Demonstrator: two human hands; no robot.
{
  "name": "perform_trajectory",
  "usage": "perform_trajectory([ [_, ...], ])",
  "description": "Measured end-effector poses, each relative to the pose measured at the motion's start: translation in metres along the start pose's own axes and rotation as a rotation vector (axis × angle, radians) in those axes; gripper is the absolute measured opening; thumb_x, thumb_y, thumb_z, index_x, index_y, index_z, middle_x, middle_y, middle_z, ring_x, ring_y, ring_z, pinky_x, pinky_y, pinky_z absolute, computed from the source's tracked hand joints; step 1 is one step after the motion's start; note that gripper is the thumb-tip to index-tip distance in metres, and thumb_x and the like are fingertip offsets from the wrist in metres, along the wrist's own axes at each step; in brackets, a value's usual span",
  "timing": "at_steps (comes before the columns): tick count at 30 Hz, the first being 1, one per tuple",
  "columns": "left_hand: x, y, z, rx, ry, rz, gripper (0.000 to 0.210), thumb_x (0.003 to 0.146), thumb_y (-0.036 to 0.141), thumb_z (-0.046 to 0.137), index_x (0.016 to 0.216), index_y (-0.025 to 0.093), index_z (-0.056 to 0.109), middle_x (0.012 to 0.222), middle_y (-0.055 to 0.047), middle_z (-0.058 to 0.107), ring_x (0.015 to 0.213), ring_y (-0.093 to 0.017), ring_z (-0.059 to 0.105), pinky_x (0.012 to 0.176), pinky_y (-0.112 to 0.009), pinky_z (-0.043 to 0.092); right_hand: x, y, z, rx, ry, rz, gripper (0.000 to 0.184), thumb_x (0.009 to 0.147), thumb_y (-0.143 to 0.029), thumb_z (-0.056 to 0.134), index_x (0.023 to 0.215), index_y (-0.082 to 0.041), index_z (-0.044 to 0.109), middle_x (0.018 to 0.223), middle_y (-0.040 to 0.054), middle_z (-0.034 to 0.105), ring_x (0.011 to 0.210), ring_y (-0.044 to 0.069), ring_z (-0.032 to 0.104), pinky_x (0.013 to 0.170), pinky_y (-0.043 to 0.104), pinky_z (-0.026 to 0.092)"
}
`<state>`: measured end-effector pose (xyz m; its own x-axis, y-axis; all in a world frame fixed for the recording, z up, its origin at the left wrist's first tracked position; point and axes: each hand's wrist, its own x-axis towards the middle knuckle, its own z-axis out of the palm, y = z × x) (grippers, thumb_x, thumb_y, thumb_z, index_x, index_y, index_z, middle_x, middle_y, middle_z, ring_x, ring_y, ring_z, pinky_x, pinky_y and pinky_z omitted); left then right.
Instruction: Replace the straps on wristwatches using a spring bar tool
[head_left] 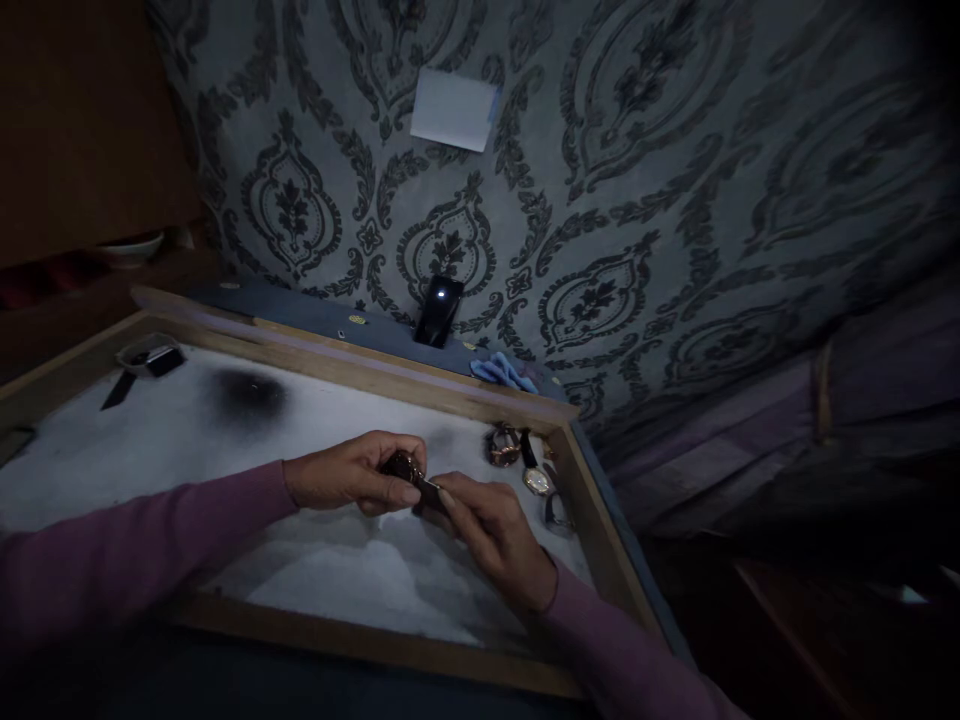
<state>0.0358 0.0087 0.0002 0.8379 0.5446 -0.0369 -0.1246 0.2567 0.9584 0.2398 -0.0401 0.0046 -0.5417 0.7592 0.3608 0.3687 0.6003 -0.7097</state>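
Observation:
My left hand (356,475) is closed around a dark wristwatch (401,465) with copper-coloured glints, held above the white floor of a shallow wooden tray (375,375). From the right, my right hand (495,525) pinches a dark strap-like piece (432,494) beside the watch. A thin bright edge shows along that piece; whether it is metal is hard to tell in the dim light. The fingers of both hands nearly meet and hide part of the watch. At the tray's right end lie a chunky brown watch (502,445) and a gold-rimmed watch (536,481).
Near the tray's right wall lies another dark looped watch (557,514). A small container (150,355) with dark items stands at the far left corner. Behind the tray, a phone (439,312) leans against the patterned wall and a blue cloth (504,372) lies on the ledge.

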Motion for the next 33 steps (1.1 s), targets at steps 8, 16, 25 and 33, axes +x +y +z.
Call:
perform_trajectory([
  [8,0.0002,-0.0004,0.0010,0.014,0.009,0.025,0.031,0.077,0.038,0.071,0.079,0.017,0.048,0.054,0.008,0.043,0.043,-0.005,0.031,0.041,-0.017,0.022,-0.0001,-0.0007,0.0000,0.042,0.002,0.034,0.033,0.100,-0.029,0.039,0.085,-0.014,0.064,0.063,-0.0005,0.053,0.053,0.009,0.047,0.053,0.021,0.037],
  [16,0.0004,0.0002,0.0005,0.039,-0.005,0.024,0.030,0.078,0.036,0.070,0.080,0.016,0.048,0.053,0.009,0.042,0.042,-0.004,0.030,0.040,-0.017,0.021,-0.0007,-0.0006,-0.0012,-0.028,-0.024,0.017,0.031,0.100,-0.025,0.037,0.083,-0.014,0.061,0.062,-0.0010,0.050,0.052,0.009,0.045,0.052,0.021,0.033],
  [25,0.0017,-0.0031,-0.0006,0.025,-0.002,0.015,0.029,0.078,0.035,0.071,0.079,0.016,0.049,0.054,0.009,0.042,0.042,-0.004,0.031,0.041,-0.017,0.021,-0.0014,0.0059,-0.0037,-0.161,-0.095,-0.043,0.026,0.099,-0.018,0.036,0.085,-0.015,0.057,0.063,-0.0004,0.050,0.054,0.010,0.047,0.053,0.023,0.032],
  [33,0.0025,-0.0057,-0.0014,0.000,0.011,-0.008,0.031,0.076,0.035,0.073,0.078,0.016,0.048,0.055,0.009,0.043,0.042,-0.004,0.030,0.041,-0.017,0.022,-0.0003,0.0074,-0.0058,-0.256,-0.111,-0.114,0.025,0.097,-0.011,0.035,0.079,-0.017,0.051,0.060,-0.0021,0.047,0.050,0.010,0.043,0.050,0.022,0.030],
])
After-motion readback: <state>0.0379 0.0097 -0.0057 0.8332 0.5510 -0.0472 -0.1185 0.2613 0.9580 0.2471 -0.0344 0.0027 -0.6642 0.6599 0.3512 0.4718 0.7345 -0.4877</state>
